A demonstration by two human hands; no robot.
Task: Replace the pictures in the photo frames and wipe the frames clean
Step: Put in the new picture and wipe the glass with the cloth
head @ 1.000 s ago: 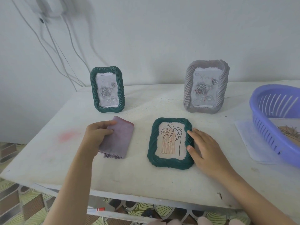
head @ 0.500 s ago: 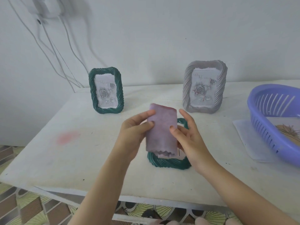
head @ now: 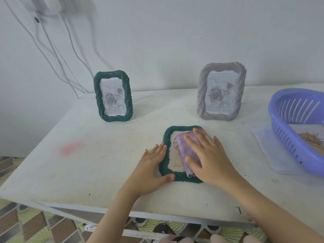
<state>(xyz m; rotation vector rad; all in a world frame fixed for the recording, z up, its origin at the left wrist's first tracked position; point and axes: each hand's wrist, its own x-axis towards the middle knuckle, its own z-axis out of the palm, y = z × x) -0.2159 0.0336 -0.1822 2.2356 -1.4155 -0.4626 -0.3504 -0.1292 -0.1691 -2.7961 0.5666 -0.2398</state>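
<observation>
A dark green frame [head: 168,137] lies flat on the white table [head: 87,172], holding a leaf line drawing. My right hand [head: 208,158] presses a folded purple cloth [head: 184,146] flat onto the frame's picture area. My left hand [head: 150,165] rests on the table against the frame's left edge, thumb on its lower rim. Behind, a second green frame [head: 113,96] and a grey frame [head: 221,92] stand upright, each with a rose picture.
A purple plastic basket [head: 284,130] stands at the right on a white sheet [head: 273,151], with a picture inside it. Cables hang down the wall at the back left. The table's front edge is close to my arms.
The cloth went from my left hand, through both hands held above the frame, down onto the frame under my right hand. My left hand moved to the frame's left edge.
</observation>
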